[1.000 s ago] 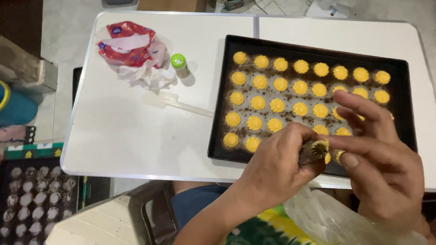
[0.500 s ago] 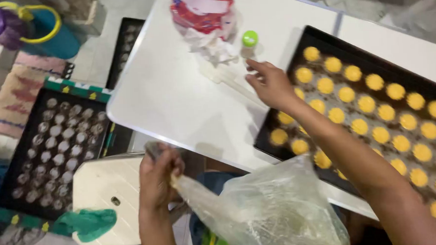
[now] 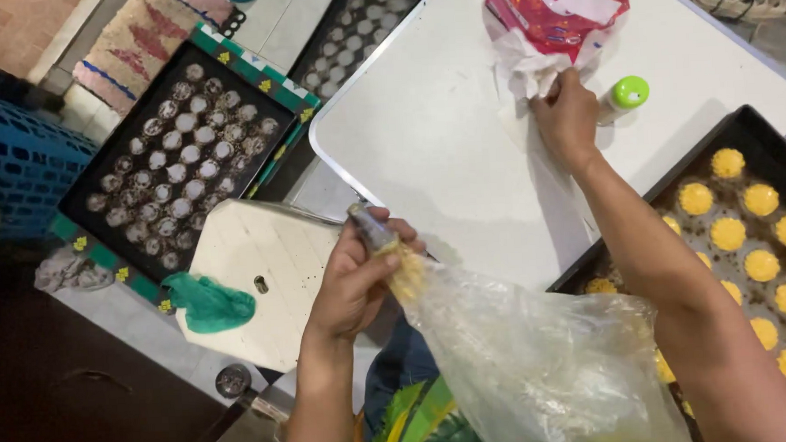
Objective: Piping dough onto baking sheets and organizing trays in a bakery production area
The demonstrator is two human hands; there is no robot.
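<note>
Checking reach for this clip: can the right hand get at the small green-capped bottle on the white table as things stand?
Probably yes. The right hand rests on the white tissue right beside the green-capped bottle, with only bare table between them. The left hand holds the piping bag off to the side, clear of that path.

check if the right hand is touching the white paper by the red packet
Touching. The head view shows the right hand with its fingers pressed on the white paper, no gap between them.

- Single head-worn cam, no second view to overlap.
- Looks steeply down from above the person's arms, tilted off level.
- Close range: white table [image 3: 443, 148] fills the upper middle, floor trays at left, dark baking tray [image 3: 743, 135] cut off at the right edge.
</note>
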